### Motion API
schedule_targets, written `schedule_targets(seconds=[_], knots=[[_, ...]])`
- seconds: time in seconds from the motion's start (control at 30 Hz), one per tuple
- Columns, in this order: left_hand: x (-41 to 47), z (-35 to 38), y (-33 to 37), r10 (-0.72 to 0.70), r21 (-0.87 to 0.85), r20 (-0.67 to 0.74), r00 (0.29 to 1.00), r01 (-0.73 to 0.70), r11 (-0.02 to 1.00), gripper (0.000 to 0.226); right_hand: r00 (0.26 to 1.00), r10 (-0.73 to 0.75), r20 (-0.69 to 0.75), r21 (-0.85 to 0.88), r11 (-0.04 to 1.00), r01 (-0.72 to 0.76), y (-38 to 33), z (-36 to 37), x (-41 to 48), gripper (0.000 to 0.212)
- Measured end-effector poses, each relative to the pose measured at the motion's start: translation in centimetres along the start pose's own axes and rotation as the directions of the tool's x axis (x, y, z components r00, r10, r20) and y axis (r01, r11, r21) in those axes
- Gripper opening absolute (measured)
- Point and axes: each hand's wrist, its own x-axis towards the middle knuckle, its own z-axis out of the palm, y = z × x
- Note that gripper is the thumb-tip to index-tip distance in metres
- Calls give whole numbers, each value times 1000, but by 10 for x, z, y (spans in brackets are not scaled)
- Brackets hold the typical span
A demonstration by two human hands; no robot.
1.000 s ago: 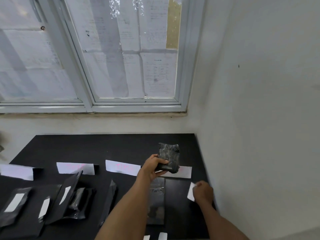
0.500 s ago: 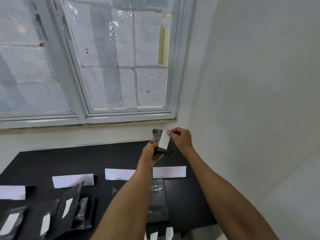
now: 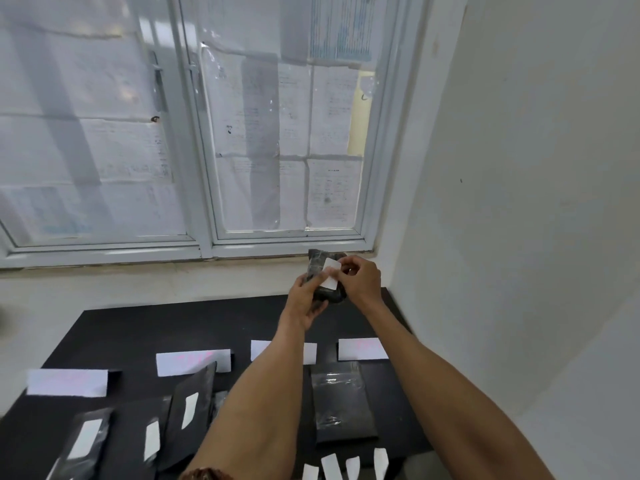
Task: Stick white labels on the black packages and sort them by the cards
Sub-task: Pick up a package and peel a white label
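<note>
Left hand (image 3: 306,299) grip clamped on black package (image 3: 323,277), held up in the air over the bench (image 3: 145,327), well behind the cards (image 3: 363,349). Right hand (image 3: 358,280) pinching white label (image 3: 330,277) against its face. Risk: crinkly wrap, label likely to crease or go on skewed if pressed unevenly.

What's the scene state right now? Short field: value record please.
setting: black table below a window, white wall at right
left hand: holds a black package up above the table
right hand: presses a white label onto that package
cards: four white cards in a row, e.g.; writing too blurred to read
labelled packages: three at left, e.g.
unlabelled package: lies flat below the rightmost card, no label showing
spare labels: strips at the table's near edge
</note>
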Motion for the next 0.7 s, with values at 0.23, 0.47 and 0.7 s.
schedule_targets(seconds=[0.23, 0.47, 0.7], knots=[[-28, -35, 26, -41, 25, 112, 993, 38, 999, 56, 986, 98, -136, 148, 986, -77, -26, 21, -15, 67], [-55, -69, 46, -101, 10, 184, 978, 101, 995, 61, 975, 221, -6, 404, 892, -200, -34, 51, -27, 36], [-69, -103, 64, -74, -77, 112, 991, 83, 994, 66, 961, 216, 175, 595, 754, -278, -56, 82, -46, 33]])
